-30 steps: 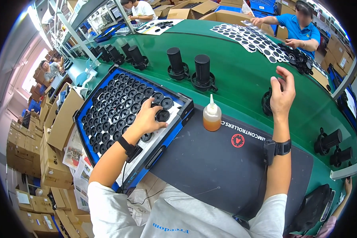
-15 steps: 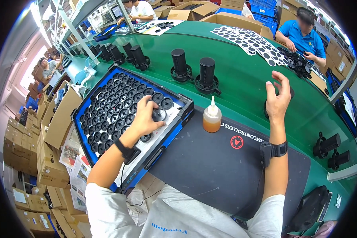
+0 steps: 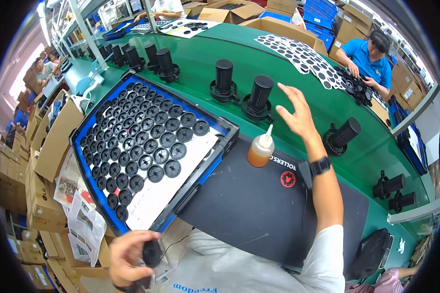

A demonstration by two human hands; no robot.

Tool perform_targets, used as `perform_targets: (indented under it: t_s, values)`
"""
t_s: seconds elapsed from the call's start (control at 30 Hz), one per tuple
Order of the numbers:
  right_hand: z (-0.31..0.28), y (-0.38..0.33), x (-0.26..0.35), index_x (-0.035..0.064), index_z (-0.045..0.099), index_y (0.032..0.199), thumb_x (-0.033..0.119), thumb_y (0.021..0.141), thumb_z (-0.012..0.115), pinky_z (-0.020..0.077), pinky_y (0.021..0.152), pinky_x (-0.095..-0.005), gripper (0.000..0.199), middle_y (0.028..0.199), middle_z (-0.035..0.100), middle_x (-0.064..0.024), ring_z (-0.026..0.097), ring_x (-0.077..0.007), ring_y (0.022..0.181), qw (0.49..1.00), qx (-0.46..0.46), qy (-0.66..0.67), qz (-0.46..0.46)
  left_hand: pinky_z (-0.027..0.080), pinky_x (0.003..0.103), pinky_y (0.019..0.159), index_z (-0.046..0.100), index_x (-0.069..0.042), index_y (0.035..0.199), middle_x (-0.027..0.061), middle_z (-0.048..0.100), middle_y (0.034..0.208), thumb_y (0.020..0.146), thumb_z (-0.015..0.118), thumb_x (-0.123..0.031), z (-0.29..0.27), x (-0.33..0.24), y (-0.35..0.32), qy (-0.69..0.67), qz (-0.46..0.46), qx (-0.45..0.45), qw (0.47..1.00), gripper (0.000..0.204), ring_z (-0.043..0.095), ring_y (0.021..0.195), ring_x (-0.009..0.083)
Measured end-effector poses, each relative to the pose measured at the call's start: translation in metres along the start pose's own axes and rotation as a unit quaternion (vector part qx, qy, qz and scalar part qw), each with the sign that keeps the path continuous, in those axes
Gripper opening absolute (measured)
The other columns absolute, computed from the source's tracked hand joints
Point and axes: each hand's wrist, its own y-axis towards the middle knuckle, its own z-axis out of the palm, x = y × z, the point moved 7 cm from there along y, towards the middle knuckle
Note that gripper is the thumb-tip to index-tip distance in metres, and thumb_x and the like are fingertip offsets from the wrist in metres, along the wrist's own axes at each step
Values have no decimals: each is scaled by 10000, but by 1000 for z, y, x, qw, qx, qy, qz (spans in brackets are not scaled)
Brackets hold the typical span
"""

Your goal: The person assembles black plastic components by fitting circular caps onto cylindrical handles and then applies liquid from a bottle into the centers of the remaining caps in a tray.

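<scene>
The left hand point(image 3: 127, 256) is drawn back near the body, fingers curled around a round black disc part point(image 3: 152, 253); its facing is unclear. The right hand point(image 3: 298, 115) hangs raised over the green bench point(image 3: 200, 53), fingers spread, holding nothing, just left of an upright black cylinder point(image 3: 344, 134).

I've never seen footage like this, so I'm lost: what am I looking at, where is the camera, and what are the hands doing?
There is no machine here, only a person working at a long green table. A wide-angle camera on their head looks down, which bends straight edges. The left hand, low near their lap, grips a round black plastic disc. The right hand is raised, open and empty, over the black rubber mat. A blue tray holds rows of the same discs. Beside it stands a small amber squeeze bottle, with black ribbed cylinders behind.
</scene>
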Motion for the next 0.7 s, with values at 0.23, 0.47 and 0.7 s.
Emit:
perform_targets:
  t_s: [0.23,0.47,0.7]
  values:
    - [63,34,-39,93,469,1309,178,748,759,414,998,-373,637,1164,586,-137,555,-264,1122,968,46,230,85,418,340,995,440,93,1305,217,495,1305,711,720,-12,63,69,38,-73,46,-32,996,666,491,1209,256]
    - [2,17,-40,55,482,1253,19,728,748,487,868,-291,590,1061,609,-97,592,-170,988,939,-107,291,152,395,333,1022,363,86,1359,210,428,1368,715,616,162,82,96,82,-164,67,9,984,696,465,1237,215]
    - [-118,-58,29,29,453,1210,119,775,619,527,814,-393,475,1088,561,-177,610,-286,930,860,-235,450,52,474,263,884,378,72,1352,193,444,1356,703,609,155,130,96,110,-122,108,-29,986,694,526,1131,166]
